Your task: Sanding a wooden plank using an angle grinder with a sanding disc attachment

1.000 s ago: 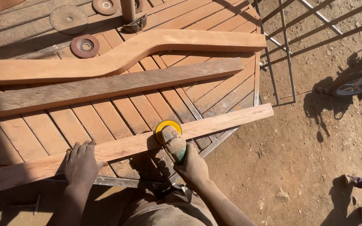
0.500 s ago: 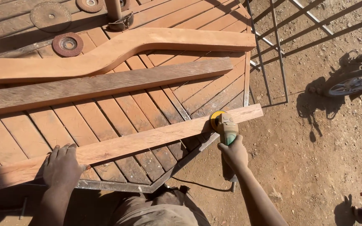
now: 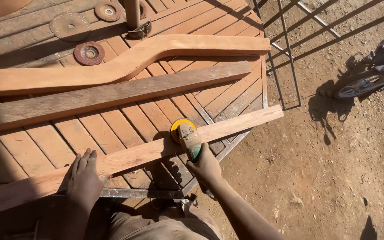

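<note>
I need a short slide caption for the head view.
Left hand steadies a long plank while right hand runs an angle grinder on it.

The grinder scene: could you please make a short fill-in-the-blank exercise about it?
1. The right hand holds a grinder with a ____ disc.
2. The left hand lies flat on the long ____ plank.
3. Behind it, the curved board lies on the slatted ____.

Missing words: yellow; wooden; table

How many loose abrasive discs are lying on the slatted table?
3, at the table's far end: a grey disc, a reddish flap disc below it, and another disc by the post. More may be hidden.
</note>
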